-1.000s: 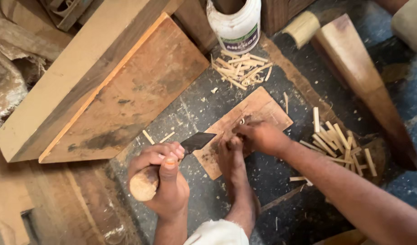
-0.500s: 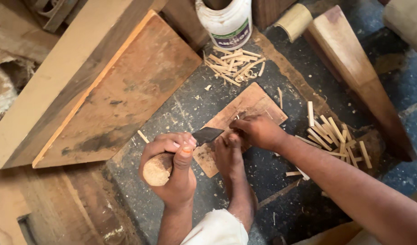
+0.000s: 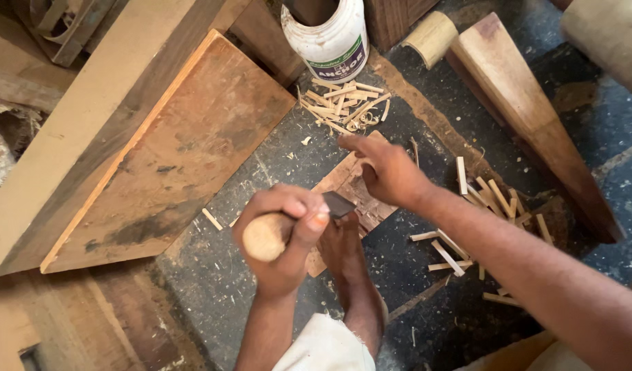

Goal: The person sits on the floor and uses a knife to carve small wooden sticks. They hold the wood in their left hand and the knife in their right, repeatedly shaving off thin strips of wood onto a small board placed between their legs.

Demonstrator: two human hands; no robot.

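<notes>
My left hand [image 3: 288, 230] is closed around the round wooden handle [image 3: 263, 238] of a short blade [image 3: 340, 203], whose dark tip lies over a small flat wooden board [image 3: 336, 184] on the floor. My bare foot [image 3: 343, 251] rests on the near end of that board. My right hand [image 3: 388, 172] hovers over the far end of the board with fingers stretched toward a pile of thin wooden sticks and shavings [image 3: 345, 106]. I see nothing in it.
A white plastic jar [image 3: 329, 38] stands behind the pile. A large reddish board [image 3: 185, 144] and a thick beam [image 3: 75, 130] lie to the left. To the right are several cut sticks [image 3: 494, 199], a long wooden wedge [image 3: 529, 110] and a bamboo piece [image 3: 433, 38].
My right hand has left the spot on the small board beside the blade and moved up toward the stick pile, fingers now spread. My left hand has barely shifted with the blade.
</notes>
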